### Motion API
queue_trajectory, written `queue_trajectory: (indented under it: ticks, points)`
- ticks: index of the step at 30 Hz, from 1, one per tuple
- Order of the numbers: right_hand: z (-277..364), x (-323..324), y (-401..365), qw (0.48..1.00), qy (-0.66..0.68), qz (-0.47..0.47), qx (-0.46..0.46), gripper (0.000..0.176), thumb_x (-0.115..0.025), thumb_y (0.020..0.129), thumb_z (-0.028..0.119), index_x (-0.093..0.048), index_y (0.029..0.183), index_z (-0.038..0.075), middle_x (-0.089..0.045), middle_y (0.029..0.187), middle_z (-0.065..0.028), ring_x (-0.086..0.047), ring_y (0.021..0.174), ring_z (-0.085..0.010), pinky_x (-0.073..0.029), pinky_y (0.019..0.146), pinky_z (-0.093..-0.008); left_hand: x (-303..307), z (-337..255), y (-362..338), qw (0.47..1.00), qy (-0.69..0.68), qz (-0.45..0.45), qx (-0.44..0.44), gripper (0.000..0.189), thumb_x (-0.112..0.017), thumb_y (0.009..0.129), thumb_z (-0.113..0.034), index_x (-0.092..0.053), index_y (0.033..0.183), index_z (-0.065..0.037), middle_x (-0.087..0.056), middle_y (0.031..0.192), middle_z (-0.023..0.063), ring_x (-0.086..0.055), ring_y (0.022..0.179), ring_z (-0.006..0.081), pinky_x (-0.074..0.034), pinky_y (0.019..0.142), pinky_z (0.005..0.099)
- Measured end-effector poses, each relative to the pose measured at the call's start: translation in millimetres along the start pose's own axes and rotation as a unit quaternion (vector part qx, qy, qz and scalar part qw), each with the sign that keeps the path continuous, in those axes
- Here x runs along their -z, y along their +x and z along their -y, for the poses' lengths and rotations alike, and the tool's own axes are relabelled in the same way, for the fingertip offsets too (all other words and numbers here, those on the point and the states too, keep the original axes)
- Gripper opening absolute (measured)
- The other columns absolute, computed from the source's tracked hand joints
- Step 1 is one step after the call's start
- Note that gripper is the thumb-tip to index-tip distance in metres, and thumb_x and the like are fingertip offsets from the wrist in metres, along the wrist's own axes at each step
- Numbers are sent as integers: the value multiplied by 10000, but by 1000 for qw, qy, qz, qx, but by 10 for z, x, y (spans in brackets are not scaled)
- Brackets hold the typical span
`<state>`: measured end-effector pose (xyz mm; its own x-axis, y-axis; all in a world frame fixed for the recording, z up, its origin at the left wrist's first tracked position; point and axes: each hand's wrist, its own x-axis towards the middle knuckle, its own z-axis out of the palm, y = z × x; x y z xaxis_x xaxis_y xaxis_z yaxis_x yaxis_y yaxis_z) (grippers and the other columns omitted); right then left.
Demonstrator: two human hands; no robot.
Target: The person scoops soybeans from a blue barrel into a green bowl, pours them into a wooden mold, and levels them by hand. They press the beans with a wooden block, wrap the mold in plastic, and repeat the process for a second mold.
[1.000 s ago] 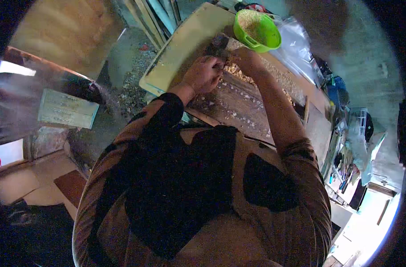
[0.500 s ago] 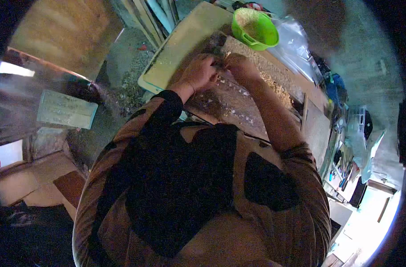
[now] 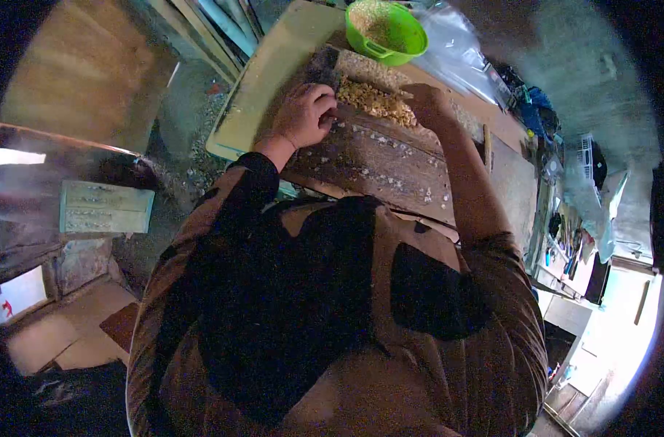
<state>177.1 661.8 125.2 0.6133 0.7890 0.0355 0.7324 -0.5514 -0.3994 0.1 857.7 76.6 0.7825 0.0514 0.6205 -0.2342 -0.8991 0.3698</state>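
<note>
A dark wooden board (image 3: 379, 156) lies before me, dotted with pale crumbs. My left hand (image 3: 306, 113) is over its left part, fingers curled inward; whatever is between them, if anything, is hidden. A heap of yellowish-brown small pieces, perhaps nut kernels (image 3: 376, 100), runs along the board's far side. At the right end of this heap is my right hand (image 3: 430, 105), its fingers dim and partly hidden, so their grip does not show. Beyond the heap stands a bright green plastic basin (image 3: 405, 45) with pale bits inside.
Clear plastic sheeting (image 3: 456, 47) lies right of the basin. A pale yellowish panel (image 3: 277, 54) forms the table's left side. Planks (image 3: 201, 40) lean at the back left. A light board (image 3: 106, 207) is lower left; tools (image 3: 568, 247) lie at the right.
My hands were close together over the board; now they are apart, the right one moved right to the heap's end. The view has shifted, showing more of the heap.
</note>
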Motion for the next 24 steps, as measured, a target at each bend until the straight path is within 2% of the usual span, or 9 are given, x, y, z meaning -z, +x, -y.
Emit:
queue_trajectory:
  ticks: [2, 5, 9, 12, 15, 17, 18, 20, 24]
  points:
    - [-32, -73, 45, 986, -149, 61, 43, 199, -471, 768, 173, -565, 918, 82, -566, 900, -131, -546, 829, -309, -437, 728, -387, 58, -63, 34, 1000, -15, -10, 7, 132, -623, 603, -129, -577, 725, -109, -501, 916, 54, -486, 865, 257, -406, 762, 365]
    - [124, -74, 3, 974, -160, 95, 128, 137, -484, 727, 131, -569, 806, 60, -569, 794, -155, -555, 740, -300, -455, 657, -375, 97, -92, 46, 1000, 15, 13, -15, 155, -632, 608, -143, -573, 748, -114, -503, 893, 45, -488, 857, 249, -407, 757, 365]
    - [69, -394, 80, 995, -38, 76, 57, 166, -494, 718, 185, -560, 786, 49, -566, 786, -160, -551, 751, -318, -447, 646, -388, 35, 2, -3, 997, 51, 5, -51, 166, -637, 608, -145, -572, 758, -115, -512, 872, 39, -490, 865, 242, -409, 754, 361]
    - [360, -223, 27, 990, -27, 3, 136, 157, -478, 723, 123, -561, 847, 70, -556, 898, -130, -518, 868, -291, -416, 769, -360, 32, 8, -9, 997, 52, 9, -48, 161, -631, 606, -132, -573, 755, -113, -518, 879, 43, -490, 875, 247, -408, 759, 360]
    - [303, -333, 155, 991, -77, 42, 106, 158, -480, 699, 104, -561, 830, 66, -560, 901, -121, -527, 846, -293, -426, 751, -360, 29, 17, -14, 998, 51, 18, -44, 153, -618, 602, -115, -572, 748, -110, -521, 897, 51, -490, 882, 254, -406, 763, 365]
    - [187, -546, 212, 997, -48, 42, 44, 213, -523, 687, 217, -570, 819, 57, -566, 771, -172, -546, 774, -333, -444, 656, -391, 21, 25, -10, 997, 53, 19, -43, 148, -611, 600, -106, -570, 742, -109, -521, 905, 56, -489, 882, 258, -405, 763, 368]
    - [322, -453, 188, 997, -48, 41, 45, 213, -523, 687, 217, -570, 819, 57, -566, 771, -172, -546, 774, -333, -444, 656, -391, 23, 21, -7, 997, 61, 19, -47, 141, -607, 600, -107, -569, 735, -107, -523, 902, 61, -490, 880, 260, -404, 762, 369]
    - [573, -297, 144, 968, -134, 69, 200, 132, -473, 698, 104, -550, 796, 63, -561, 835, -127, -545, 805, -298, -441, 704, -378, 35, 19, -7, 996, 71, 19, -52, 133, -604, 599, -109, -568, 727, -105, -525, 900, 65, -491, 878, 262, -404, 761, 371]
    - [494, -483, 372, 982, -127, 15, 136, 121, -469, 710, 114, -545, 790, 64, -560, 776, -131, -547, 804, -297, -445, 691, -378, 74, -14, 14, 996, 65, 18, -50, 132, -604, 596, -120, -565, 720, -96, -529, 880, 77, -490, 870, 271, -406, 743, 376]
